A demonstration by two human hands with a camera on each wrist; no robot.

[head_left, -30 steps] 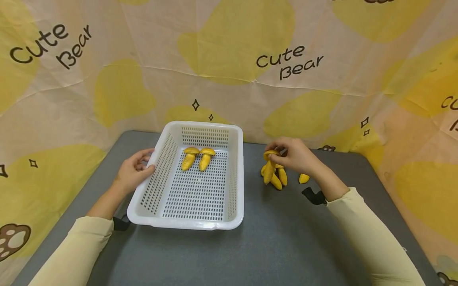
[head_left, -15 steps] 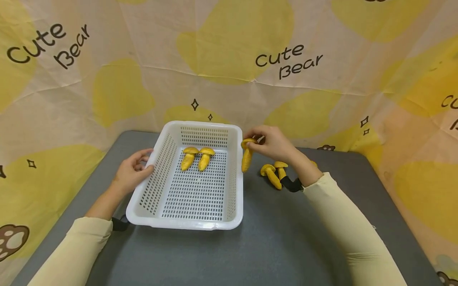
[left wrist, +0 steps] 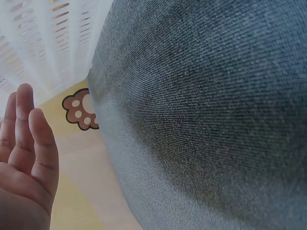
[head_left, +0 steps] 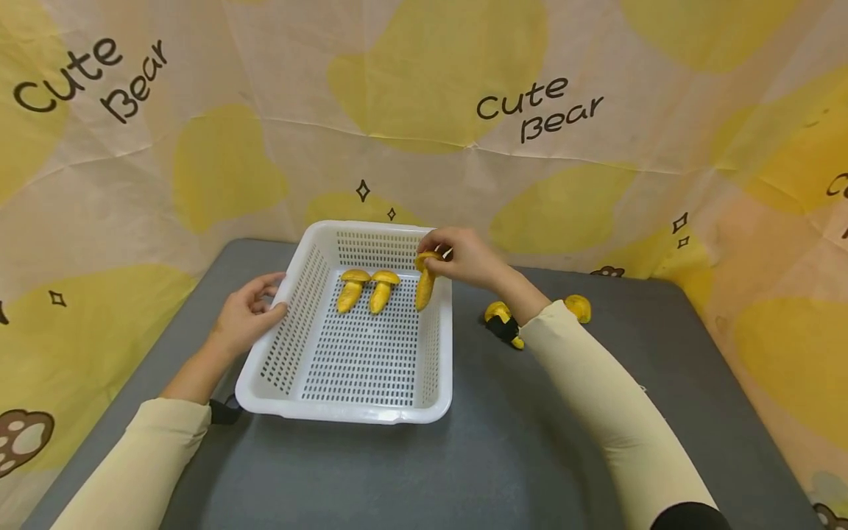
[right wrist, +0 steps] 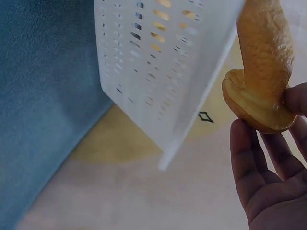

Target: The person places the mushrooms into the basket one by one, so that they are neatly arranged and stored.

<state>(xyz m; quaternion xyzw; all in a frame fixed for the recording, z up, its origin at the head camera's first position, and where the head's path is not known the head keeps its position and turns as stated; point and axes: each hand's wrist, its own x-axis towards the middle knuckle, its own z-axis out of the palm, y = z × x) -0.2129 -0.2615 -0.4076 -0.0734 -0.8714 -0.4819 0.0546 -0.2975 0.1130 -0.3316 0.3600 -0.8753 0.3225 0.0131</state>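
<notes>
My right hand (head_left: 467, 259) pinches a yellow mushroom (head_left: 425, 288) by its cap, thumb and fingers about it. The mushroom hangs stem down just inside the right wall of a white perforated basket (head_left: 444, 361). In the right wrist view its stem (right wrist: 266, 52) points up beside the basket's wall (right wrist: 144, 72). Two more mushrooms, one on the left (head_left: 352, 292) and one on the right (head_left: 382, 292), lie side by side on the basket's floor. At the basket's left side is my left hand (head_left: 244, 318); its fingers (left wrist: 45, 143) look fairly straight in the left wrist view.
On the grey table (head_left: 530, 456), right of the basket, a mushroom (head_left: 495, 311) lies partly covered by a black strap (head_left: 503, 328). Farther right, another yellow cap (head_left: 578, 308) shows behind the right forearm. A patterned cloth (head_left: 424, 88) hangs behind the table.
My right hand has carried the mushroom leftward from the pile on the table, over the basket's right rim. My left hand and the basket have stayed in place.
</notes>
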